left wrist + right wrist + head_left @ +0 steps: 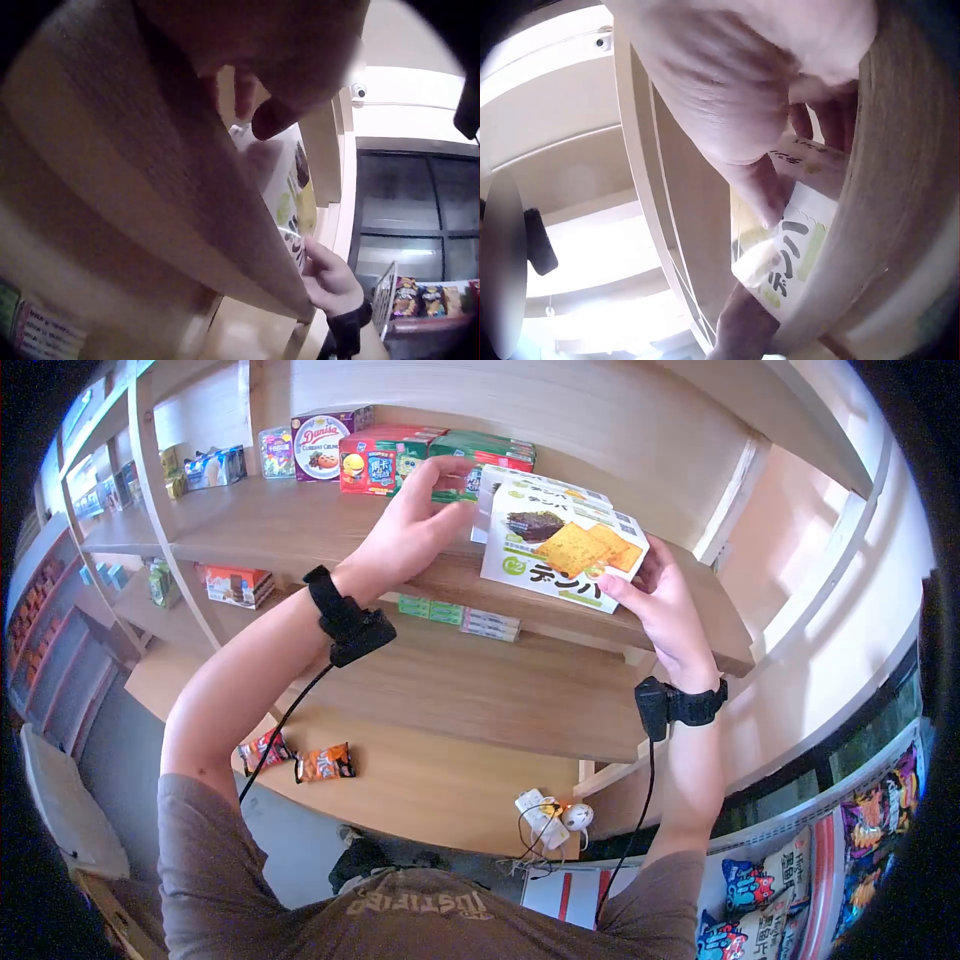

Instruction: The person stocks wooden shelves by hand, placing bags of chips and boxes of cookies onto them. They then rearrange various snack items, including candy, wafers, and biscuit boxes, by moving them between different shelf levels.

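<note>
On the upper shelf a white cracker box shows square crackers and dark seaweed on its front. My right hand grips its right end, thumb across the front and fingers behind. A second white box of the same look stands right behind it, mostly hidden. My left hand is by the left end of these boxes, fingers loosely bent and thumb apart from them. In the left wrist view, a gap shows between the left thumb and fingers, with the box beyond.
Left of the boxes stand red snack boxes, a green box and a Danisa cookie box. Lower shelves hold small packs and an orange-and-white box. Two snack bags and a power strip lie at the bottom.
</note>
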### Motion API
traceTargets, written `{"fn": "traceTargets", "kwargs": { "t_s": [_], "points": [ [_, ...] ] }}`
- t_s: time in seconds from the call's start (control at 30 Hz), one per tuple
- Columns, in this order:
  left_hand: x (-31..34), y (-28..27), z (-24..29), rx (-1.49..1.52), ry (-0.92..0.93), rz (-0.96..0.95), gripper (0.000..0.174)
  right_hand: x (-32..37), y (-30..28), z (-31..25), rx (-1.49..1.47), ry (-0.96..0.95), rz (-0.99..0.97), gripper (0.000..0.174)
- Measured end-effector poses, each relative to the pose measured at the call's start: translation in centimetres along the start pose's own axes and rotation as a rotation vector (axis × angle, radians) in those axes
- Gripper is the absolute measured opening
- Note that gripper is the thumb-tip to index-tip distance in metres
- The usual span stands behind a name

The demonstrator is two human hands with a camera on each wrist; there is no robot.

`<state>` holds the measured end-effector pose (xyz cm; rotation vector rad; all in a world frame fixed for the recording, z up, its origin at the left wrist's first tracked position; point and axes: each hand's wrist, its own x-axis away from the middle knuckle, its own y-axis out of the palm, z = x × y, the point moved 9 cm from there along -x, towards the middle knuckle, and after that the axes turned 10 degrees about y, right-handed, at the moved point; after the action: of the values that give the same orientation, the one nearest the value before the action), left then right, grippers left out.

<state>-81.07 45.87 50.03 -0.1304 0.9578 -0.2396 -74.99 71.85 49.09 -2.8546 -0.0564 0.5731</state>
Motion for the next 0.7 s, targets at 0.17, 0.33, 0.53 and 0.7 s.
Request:
{"fn": "traceTargets", "kwargs": {
  "t_s": [0.17,0.33,0.53,0.7],
  "points": [
    [0.1,1.5,-0.9,0.07,-0.141,-0.154,0.048,-0.9,0.5,-0.8,0.112,0.046,-0.006,0.081],
    [0.2,1.2,-0.3,-0.206,-0.011,-0.21,0.051,-2.0,1.2,-1.6,0.116,0.213,-0.119,0.116],
    [0.7,2.5,-0.3,-0.033,-0.044,-0.303,0.042,-3.5,1.6,-0.6,0.07,0.163,-0.222,0.092],
    [1.1,3.0,1.6,-0.217,0.342,-0.278,0.045,-3.1,2.0,-0.6,0.099,0.185,-0.18,0.089]
  ]
}}
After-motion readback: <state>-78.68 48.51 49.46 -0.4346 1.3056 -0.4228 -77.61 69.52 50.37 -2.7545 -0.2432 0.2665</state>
